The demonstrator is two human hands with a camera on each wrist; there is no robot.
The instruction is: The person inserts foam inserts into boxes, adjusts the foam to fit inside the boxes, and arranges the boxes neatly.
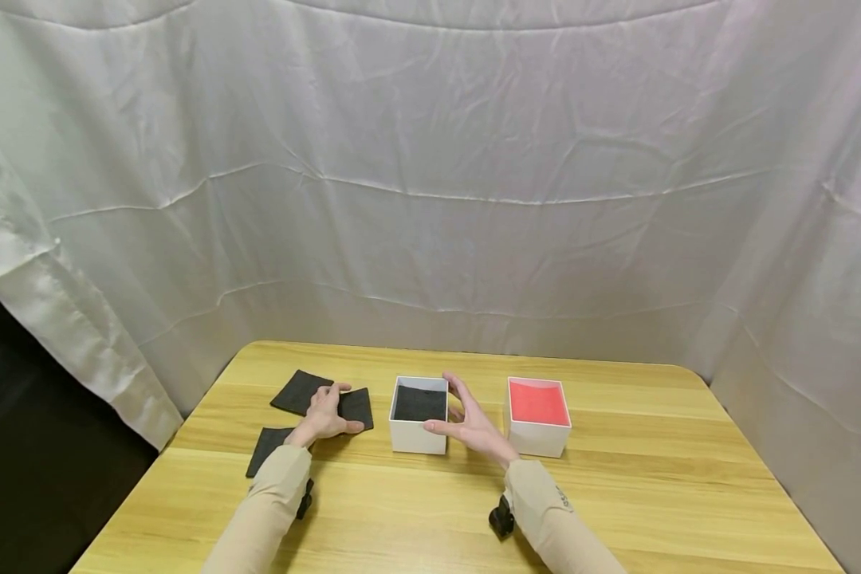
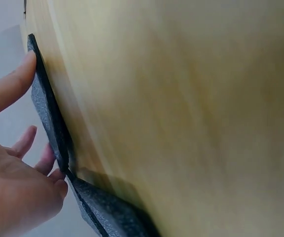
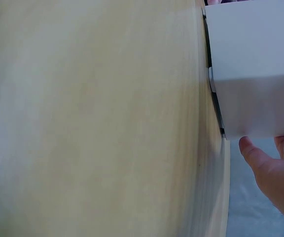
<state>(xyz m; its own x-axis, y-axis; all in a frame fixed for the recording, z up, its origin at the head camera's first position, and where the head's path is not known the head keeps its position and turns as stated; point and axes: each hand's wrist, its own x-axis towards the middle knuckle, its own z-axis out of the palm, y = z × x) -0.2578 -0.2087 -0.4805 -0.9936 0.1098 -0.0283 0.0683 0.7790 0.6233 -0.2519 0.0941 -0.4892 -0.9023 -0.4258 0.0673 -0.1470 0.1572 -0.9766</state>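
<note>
Spread over a black foam square (image 1: 356,408), my left hand (image 1: 324,414) has its thumb at the near edge and its fingers by the far side. In the left wrist view the thumb (image 2: 15,81) touches that square's edge. A white box (image 1: 419,437) stands in the middle of the table, with black foam (image 1: 419,403) inside it. My right hand (image 1: 477,429) is beside this box, thumb at the near right corner and fingers extended along the right side. The right wrist view shows fingertips right at the box's wall (image 3: 255,44).
Another black foam square (image 1: 300,391) lies behind the left hand, and one more (image 1: 265,451) lies near the left wrist, partly covered by the arm. A second white box (image 1: 538,439) with a red lining (image 1: 538,403) stands right of the right hand. Pale curtains (image 1: 430,239) surround the wooden table (image 1: 653,478).
</note>
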